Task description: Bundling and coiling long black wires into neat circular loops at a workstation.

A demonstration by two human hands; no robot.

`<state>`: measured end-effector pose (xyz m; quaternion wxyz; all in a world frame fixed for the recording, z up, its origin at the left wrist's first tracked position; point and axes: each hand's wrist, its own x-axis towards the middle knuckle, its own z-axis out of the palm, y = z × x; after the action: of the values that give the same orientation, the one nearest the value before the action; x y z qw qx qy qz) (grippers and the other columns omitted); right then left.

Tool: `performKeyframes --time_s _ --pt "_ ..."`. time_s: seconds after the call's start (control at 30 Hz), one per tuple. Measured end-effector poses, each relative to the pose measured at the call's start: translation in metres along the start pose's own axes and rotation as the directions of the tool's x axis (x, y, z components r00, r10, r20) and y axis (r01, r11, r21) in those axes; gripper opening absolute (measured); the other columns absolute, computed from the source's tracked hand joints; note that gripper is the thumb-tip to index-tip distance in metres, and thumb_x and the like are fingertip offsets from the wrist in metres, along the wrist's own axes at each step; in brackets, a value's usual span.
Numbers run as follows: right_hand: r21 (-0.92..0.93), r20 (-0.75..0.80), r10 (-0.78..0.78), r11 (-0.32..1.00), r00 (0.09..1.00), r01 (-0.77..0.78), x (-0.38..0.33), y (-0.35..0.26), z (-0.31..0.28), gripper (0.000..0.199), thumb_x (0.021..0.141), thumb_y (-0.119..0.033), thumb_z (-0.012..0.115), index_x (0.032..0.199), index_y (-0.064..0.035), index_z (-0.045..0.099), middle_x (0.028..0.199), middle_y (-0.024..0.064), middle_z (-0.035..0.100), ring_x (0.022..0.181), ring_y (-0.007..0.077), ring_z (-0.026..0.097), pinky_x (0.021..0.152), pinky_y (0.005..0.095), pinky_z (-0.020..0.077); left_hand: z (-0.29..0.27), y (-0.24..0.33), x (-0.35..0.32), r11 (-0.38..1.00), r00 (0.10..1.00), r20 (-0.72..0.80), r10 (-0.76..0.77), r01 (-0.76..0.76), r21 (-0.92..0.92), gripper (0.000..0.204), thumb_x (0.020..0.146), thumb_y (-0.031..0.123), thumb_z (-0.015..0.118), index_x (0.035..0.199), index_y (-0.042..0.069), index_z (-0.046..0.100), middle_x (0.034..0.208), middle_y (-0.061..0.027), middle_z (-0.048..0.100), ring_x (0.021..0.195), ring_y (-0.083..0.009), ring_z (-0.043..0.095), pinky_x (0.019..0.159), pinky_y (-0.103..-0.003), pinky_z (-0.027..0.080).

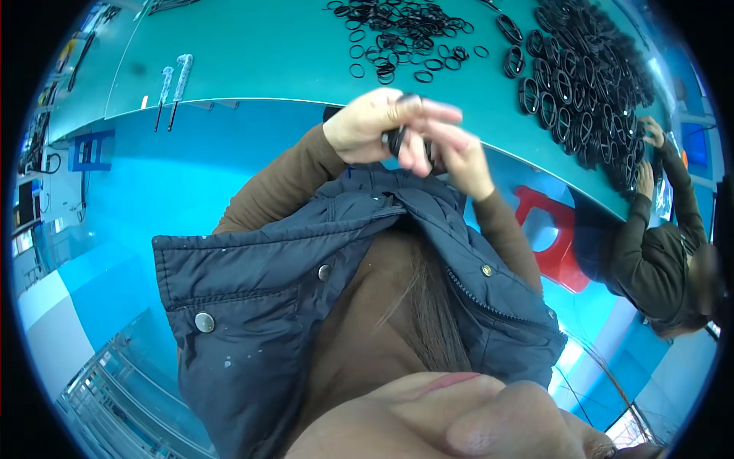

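Observation:
Close in front of my chest, at the near edge of the green table, my two hands work together. My left hand [361,128] is closed round a small coiled black cable [395,141], mostly hidden by the fingers. From the other side my right hand [468,167] grips the same coil, its fingers somewhat blurred and crossing those of the left. Beyond them on the tabletop lies a loose heap of thin black rings [397,34]. Farther right is a large pile of coiled black cables [581,84], each bundled into an oval.
Two tools with clear-wrapped heads [182,76] lie at the left on the green table [260,53]. A co-worker's hands [652,131] touch the pile's right side. Below the table stand a red stool [552,233] and a blue stool [93,151].

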<state>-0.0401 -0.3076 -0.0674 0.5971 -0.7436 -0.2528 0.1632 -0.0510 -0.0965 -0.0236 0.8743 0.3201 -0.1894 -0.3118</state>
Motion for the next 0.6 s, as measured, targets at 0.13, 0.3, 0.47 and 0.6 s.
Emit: performKeyframes --time_s 0.13,0.3,0.47,0.6 --pt "-0.209 0.069 0.154 0.968 0.986 -0.136 -0.043 -0.023 0.008 0.012 0.09 -0.009 0.056 0.099 -0.0052 0.062 0.069 0.0051 0.06 0.052 0.0151 0.05 0.052 0.0277 0.0428 -0.012 -0.003 0.012 0.944 0.95 -0.171 0.26 -0.212 0.254 0.047 0.1 0.029 0.047 0.133 -0.005 0.046 0.121 -0.0263 0.059 0.087 -0.0312 0.069 0.075 -0.03 0.058" --pt "-0.622 0.192 -0.245 0.719 0.95 0.31 -0.019 -0.069 -0.045 0.014 0.083 -0.007 0.061 0.097 -0.0046 0.062 0.071 0.007 0.061 0.051 0.0198 0.053 0.05 0.0306 0.0431 -0.006 -0.024 0.013 0.875 0.97 -0.206 0.128 -0.013 0.484 0.046 0.099 0.03 0.05 0.13 -0.004 0.05 0.119 -0.0255 0.06 0.085 -0.0274 0.069 0.074 -0.029 0.058" --pt "-0.244 0.107 -0.282 0.922 0.953 0.3 0.028 -0.035 -0.043 0.015 0.082 -0.003 0.06 0.096 -0.0052 0.065 0.069 0.0039 0.06 0.051 0.0154 0.048 0.051 0.0265 0.0401 0.004 -0.01 0.005 0.947 0.994 -0.034 -0.106 0.111 0.301 0.044 0.099 0.028 0.051 0.13 -0.003 0.05 0.123 -0.0239 0.058 0.1 -0.0278 0.066 0.083 -0.032 0.056" --pt "-0.102 -0.001 0.213 0.972 0.977 -0.212 -0.019 -0.011 -0.01 0.016 0.088 -0.004 0.054 0.103 -0.0032 0.06 0.071 0.0056 0.061 0.05 0.0176 0.049 0.051 0.0269 0.0397 -0.002 0.003 0.007 0.986 0.994 -0.063 0.094 -0.084 0.144 0.045 0.099 0.026 0.049 0.133 -0.003 0.047 0.126 -0.0231 0.056 0.105 -0.0303 0.064 0.086 -0.033 0.055"
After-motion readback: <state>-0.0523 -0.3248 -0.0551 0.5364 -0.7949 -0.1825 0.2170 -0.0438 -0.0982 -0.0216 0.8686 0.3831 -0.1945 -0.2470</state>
